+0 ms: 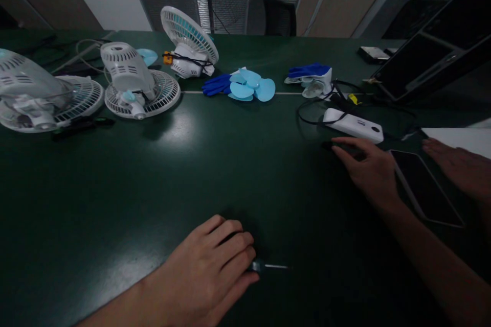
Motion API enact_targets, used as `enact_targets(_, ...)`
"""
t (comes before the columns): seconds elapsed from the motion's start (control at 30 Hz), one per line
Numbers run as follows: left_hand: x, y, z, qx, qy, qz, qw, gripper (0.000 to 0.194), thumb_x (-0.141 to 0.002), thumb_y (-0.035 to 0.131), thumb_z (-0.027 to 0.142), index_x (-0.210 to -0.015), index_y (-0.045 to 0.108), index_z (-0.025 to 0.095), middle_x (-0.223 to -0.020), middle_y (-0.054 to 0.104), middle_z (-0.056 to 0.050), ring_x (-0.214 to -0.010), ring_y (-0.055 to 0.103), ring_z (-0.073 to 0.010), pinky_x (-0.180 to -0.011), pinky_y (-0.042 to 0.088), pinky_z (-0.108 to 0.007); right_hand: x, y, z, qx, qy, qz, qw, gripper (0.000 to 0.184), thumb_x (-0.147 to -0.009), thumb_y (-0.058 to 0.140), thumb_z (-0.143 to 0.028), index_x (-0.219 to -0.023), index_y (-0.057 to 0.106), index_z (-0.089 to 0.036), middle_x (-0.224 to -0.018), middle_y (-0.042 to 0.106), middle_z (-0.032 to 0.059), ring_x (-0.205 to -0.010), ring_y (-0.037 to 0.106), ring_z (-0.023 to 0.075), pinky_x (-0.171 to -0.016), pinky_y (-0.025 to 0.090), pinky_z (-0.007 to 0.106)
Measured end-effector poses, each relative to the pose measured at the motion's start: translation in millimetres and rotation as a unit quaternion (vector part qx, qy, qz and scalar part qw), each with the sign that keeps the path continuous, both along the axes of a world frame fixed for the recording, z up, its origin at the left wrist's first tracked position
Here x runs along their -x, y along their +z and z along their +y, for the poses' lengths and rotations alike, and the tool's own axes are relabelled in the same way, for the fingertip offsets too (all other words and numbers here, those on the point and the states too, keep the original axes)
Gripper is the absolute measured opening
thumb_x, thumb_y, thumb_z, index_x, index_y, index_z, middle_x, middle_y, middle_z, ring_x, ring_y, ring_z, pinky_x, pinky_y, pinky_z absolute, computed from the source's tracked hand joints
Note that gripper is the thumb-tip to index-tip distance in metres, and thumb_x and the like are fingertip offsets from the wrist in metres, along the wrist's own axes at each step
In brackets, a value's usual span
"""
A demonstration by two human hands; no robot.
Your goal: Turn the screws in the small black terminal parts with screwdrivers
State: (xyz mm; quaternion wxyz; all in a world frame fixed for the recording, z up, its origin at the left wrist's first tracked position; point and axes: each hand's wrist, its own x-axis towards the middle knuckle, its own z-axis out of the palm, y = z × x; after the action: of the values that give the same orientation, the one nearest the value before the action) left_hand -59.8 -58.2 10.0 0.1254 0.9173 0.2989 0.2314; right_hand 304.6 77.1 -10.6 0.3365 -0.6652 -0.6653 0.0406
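My left hand [215,265] is closed around the handle of a screwdriver [258,265], low over the green table. The screwdriver's thin metal shaft points right; most of the handle is hidden in the palm. Farther right, my right hand [368,166] is bent in a pinch around a small dark thing [327,145], too dim against the table to name. Just beyond those fingers lies a white power bank-like device [355,125] with a black cable around it. A dark-screened phone or tablet [425,186] lies beside my right wrist.
Another person's hand [460,168] rests at the right edge near white paper [460,138]. Fan parts with white grilles [169,94] stand on the left. Light blue fan blades [251,86] and blue-white gloves [310,74] lie along the back. A black case [433,61] stands at right.
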Motion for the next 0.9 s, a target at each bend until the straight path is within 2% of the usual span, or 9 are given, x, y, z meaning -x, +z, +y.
enact_targets(0.1, 0.6, -1.4, 0.1, 0.002, -0.003, 0.0, 1.0, 0.02, -0.101, 0.053, 0.029, -0.109, 0.066, 0.016, -0.112, 0.073, -0.004, -0.106, 0.063, -0.0221, -0.089, 0.049, -0.039, -0.7, 0.3, 0.9, 0.028, -0.018, 0.017, 0.999, 0.03, -0.088, 0.069, -0.033, -0.115, 0.075, -0.022, -0.104, 0.075, 0.0075, -0.078, 0.064, 0.017, -0.073, 0.048, 0.032)
enact_targets(0.27, 2.1, -1.1, -0.4, -0.002, -0.007, -0.003, 1.0, 0.021, -0.101, 0.053, 0.031, -0.109, 0.066, 0.016, -0.111, 0.073, -0.003, -0.105, 0.063, -0.0214, -0.088, 0.048, -0.038, -1.8, -0.8, 4.2, 0.051, -0.023, 0.038, 0.998, 0.033, -0.087, 0.07, -0.037, -0.115, 0.075, -0.022, -0.1, 0.075, 0.0067, -0.079, 0.066, 0.0177, -0.07, 0.048, 0.031)
enact_targets(0.6, 1.1, -1.8, -1.1, -0.002, -0.001, -0.008, 1.0, 0.019, -0.099, 0.056, 0.03, -0.108, 0.066, 0.016, -0.111, 0.072, -0.002, -0.106, 0.062, -0.0215, -0.089, 0.047, -0.038, -2.5, -1.6, 5.7, 0.07, -0.023, 0.06, 0.995, 0.039, -0.085, 0.07, -0.043, -0.118, 0.074, -0.022, -0.106, 0.076, 0.0068, -0.091, 0.07, 0.0209, -0.081, 0.052, 0.034)
enact_targets(0.73, 0.8, -1.4, -1.1, -0.004, 0.004, -0.012, 1.0, 0.019, -0.1, 0.055, 0.03, -0.108, 0.065, 0.016, -0.105, 0.072, -0.003, -0.099, 0.063, -0.021, -0.084, 0.049, -0.038, -4.7, -4.0, 7.2, 0.065, -0.034, 0.035, 0.997, 0.043, -0.084, 0.07, -0.047, -0.116, 0.075, -0.019, -0.103, 0.076, 0.0092, -0.088, 0.069, 0.0229, -0.079, 0.052, 0.037)
enact_targets(0.83, 3.0, -0.5, 0.0, -0.017, 0.025, -0.014, 0.999, 0.02, -0.1, 0.054, 0.027, -0.113, 0.064, 0.015, -0.098, 0.07, -0.004, -0.091, 0.063, -0.0204, -0.077, 0.051, -0.036, -2.4, -2.6, 5.8, 0.064, -0.02, 0.022, 0.998, 0.043, -0.084, 0.069, -0.049, -0.114, 0.075, -0.019, -0.103, 0.075, 0.009, -0.084, 0.068, 0.0224, -0.078, 0.052, 0.037)
enact_targets(0.9, 7.8, -0.9, 2.5, -0.021, 0.045, -0.014, 0.999, 0.022, -0.1, 0.054, 0.025, -0.116, 0.063, 0.014, -0.097, 0.068, -0.006, -0.087, 0.063, -0.02, -0.074, 0.053, -0.035, 5.7, 3.2, 0.2, 0.072, 0.015, 0.018, 0.997, 0.04, -0.086, 0.068, -0.05, -0.114, 0.075, -0.023, -0.107, 0.074, 0.0075, -0.087, 0.068, 0.022, -0.077, 0.053, 0.037)
